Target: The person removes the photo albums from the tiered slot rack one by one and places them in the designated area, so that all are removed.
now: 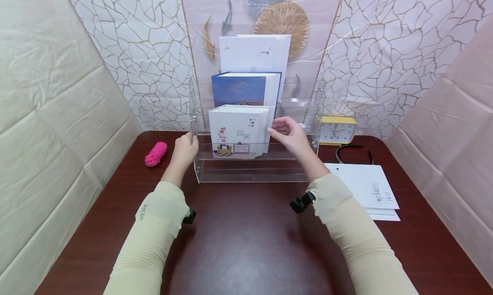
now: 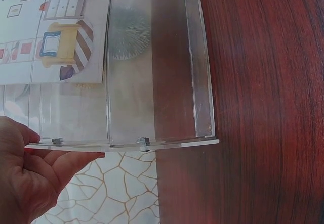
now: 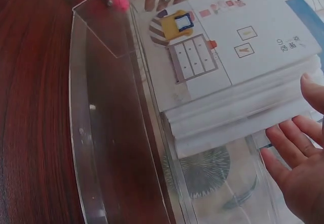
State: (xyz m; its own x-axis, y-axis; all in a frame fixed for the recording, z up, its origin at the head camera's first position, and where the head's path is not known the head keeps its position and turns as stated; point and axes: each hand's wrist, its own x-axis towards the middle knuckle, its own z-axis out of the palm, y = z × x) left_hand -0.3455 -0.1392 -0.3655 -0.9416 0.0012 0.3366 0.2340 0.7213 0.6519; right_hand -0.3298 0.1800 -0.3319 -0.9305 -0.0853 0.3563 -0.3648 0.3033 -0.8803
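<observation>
The left hand [image 1: 185, 149] pinches the left side panel of the clear rack [image 1: 252, 175], thumb on the inner face and fingers outside, while the right hand [image 1: 291, 136] is spread fairly wide, thumb apart from the fingers, at the right edge of the white front book [image 1: 231, 130]; the thumb tip seems to meet that edge, but whether the fingers bear on it I cannot tell. The book stands in the rack's lowest, nearest tier, between the two hands: just to the left of the right hand, which is the nearer one, and to the right of the left hand, with a strip of bare rack between. It leans toward the far side, and its longer side appears to run up and away, so the right hand comes at it from the side, across that axis. Its cover is white, with a yellow armchair, a chest of drawers, two small frames, pinkish squares and small dark lettering; the right edge shows several pale layers, so it may be more than one volume. On the next tier beyond stands a blue-covered book [image 1: 238, 88], and farthest and highest a tall white book [image 1: 242, 51]. Well to the left on the dark table [image 1: 246, 239] lies a pink yarn bundle [image 1: 155, 154]; to the right, a yellow clock [image 1: 337, 131] stands just beside the rack, with a thin black band [image 1: 351, 146] and white booklets [image 1: 356, 181] nearer.
</observation>
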